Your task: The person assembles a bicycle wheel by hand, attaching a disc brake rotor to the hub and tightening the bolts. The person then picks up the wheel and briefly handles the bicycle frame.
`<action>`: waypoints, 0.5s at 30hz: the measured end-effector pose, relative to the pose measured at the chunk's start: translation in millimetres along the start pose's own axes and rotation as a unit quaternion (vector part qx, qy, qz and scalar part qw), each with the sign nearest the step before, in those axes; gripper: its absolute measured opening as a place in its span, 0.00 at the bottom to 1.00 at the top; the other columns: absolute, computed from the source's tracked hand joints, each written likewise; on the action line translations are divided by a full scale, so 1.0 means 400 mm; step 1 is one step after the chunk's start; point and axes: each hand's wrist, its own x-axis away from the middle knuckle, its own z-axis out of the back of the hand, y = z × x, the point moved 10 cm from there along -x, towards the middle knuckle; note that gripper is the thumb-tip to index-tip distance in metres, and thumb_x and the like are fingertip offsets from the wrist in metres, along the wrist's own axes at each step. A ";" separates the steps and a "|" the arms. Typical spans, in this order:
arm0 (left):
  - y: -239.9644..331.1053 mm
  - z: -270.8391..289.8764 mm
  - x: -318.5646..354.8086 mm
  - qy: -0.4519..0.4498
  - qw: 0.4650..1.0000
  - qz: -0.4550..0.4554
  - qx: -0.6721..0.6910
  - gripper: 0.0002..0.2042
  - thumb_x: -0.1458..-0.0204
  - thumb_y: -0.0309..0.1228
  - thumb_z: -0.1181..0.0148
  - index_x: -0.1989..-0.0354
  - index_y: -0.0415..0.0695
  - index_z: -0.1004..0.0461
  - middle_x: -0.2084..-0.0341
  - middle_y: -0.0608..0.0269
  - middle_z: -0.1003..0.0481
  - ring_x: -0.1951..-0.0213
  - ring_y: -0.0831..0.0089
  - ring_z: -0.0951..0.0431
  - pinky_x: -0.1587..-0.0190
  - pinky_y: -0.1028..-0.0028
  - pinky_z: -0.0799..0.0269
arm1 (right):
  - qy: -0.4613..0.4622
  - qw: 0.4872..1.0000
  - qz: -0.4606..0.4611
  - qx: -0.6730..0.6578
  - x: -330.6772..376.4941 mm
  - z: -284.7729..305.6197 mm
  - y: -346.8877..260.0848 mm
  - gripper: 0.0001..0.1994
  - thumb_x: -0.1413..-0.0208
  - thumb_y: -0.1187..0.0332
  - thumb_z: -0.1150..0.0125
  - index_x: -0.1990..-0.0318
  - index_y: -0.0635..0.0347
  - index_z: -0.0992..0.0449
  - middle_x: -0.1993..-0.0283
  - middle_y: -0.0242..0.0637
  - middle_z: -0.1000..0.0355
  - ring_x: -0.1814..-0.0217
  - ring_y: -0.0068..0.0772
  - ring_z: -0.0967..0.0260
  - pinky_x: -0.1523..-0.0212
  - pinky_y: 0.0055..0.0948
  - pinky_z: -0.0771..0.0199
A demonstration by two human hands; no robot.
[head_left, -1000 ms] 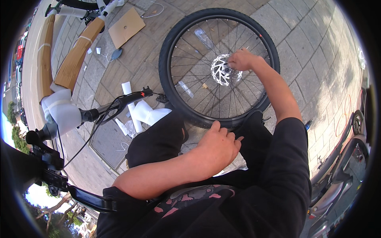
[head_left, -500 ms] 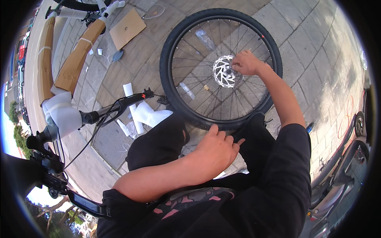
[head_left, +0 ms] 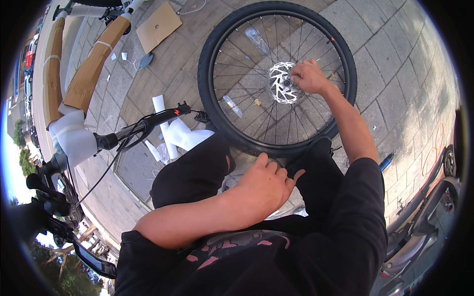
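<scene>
Though mostly visible, rotor (head_left: 280, 80) beside right fingers (head_left: 299, 74)

Our bare right hand (head_left: 309, 76) at the silver metal disc (head_left: 280, 80) of a black-tyred bicycle wheel (head_left: 205, 74)
Nearer us than the wheel, our left hand (head_left: 265, 182) is half-curled; at the wheel's near left lies white sheet wrapping (head_left: 183, 137).
</scene>
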 end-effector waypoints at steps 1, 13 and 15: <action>0.000 0.000 -0.001 0.002 1.000 0.001 0.000 0.12 0.48 0.28 0.37 0.56 0.41 0.21 0.65 0.58 0.22 0.58 0.60 0.20 0.46 0.58 0.33 | 0.003 1.000 -0.007 -0.002 0.000 -0.002 0.003 0.11 0.39 0.59 0.40 0.58 0.51 0.13 0.54 0.34 0.20 0.44 0.41 0.30 0.38 0.44 0.43; 0.002 -0.011 -0.005 -0.025 1.000 0.004 -0.001 0.13 0.48 0.29 0.36 0.54 0.41 0.21 0.63 0.57 0.21 0.55 0.59 0.19 0.44 0.57 0.32 | 0.035 0.991 -0.119 -0.043 0.025 -0.025 0.035 0.11 0.41 0.59 0.39 0.61 0.50 0.13 0.56 0.35 0.18 0.45 0.45 0.28 0.37 0.48 0.43; 0.002 -0.013 -0.005 -0.029 1.000 0.001 -0.002 0.14 0.49 0.29 0.36 0.54 0.40 0.21 0.63 0.57 0.20 0.55 0.59 0.19 0.44 0.57 0.32 | 0.056 0.990 -0.126 -0.042 0.028 -0.029 0.037 0.11 0.41 0.58 0.39 0.61 0.50 0.13 0.56 0.35 0.17 0.45 0.45 0.27 0.37 0.48 0.43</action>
